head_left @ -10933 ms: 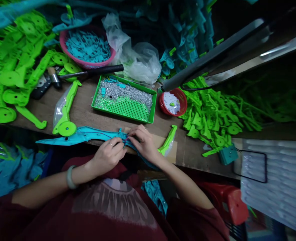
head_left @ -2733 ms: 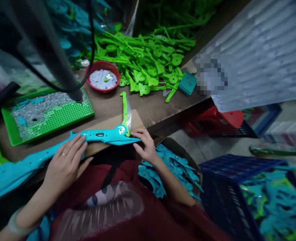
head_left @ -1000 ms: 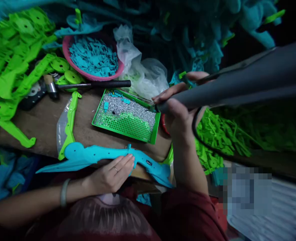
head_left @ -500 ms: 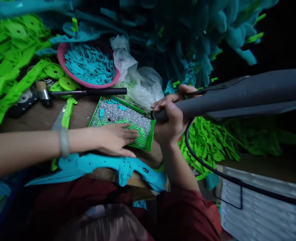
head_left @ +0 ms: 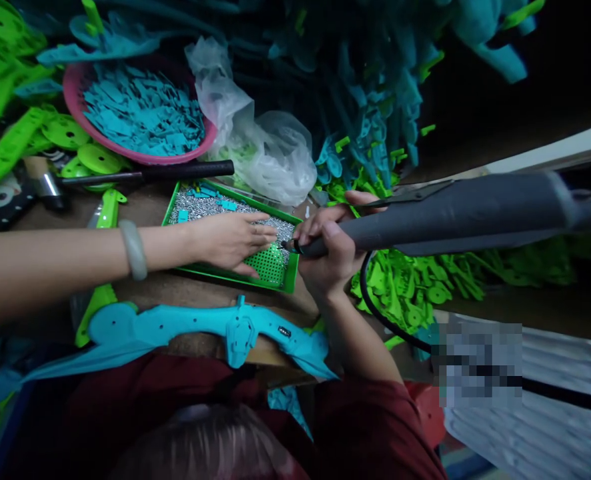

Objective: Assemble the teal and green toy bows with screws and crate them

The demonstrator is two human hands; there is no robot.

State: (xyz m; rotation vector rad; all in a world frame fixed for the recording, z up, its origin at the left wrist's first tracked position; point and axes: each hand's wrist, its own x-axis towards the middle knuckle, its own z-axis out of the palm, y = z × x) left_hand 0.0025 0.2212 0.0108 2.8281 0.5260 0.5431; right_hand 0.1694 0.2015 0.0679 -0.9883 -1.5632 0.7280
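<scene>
My right hand [head_left: 331,257] is wrapped around a grey electric screwdriver [head_left: 440,212], whose tip points left over a green tray [head_left: 289,277]. Small silver screws [head_left: 203,205] fill much of that tray, with a few small blue pieces among them. Across the tray lies my left hand [head_left: 228,240], palm down and fingers stretched out, close to the screwdriver tip; whatever is under the palm is hidden. Nearer to me rests a long, curved blue plastic part [head_left: 185,323], touched by neither hand.
Behind the tray are a mallet [head_left: 185,172], a pink basin [head_left: 150,159] of blue pieces and a clear plastic bag [head_left: 285,150]. Green plastic parts [head_left: 420,283] lie heaped at right. A black cable [head_left: 390,327] runs down from the screwdriver. Blue parts are piled at the back.
My left hand has lifted a little from the tray's near side toward its middle. The screwdriver tip has come down over the screws. The view has shifted to the right.
</scene>
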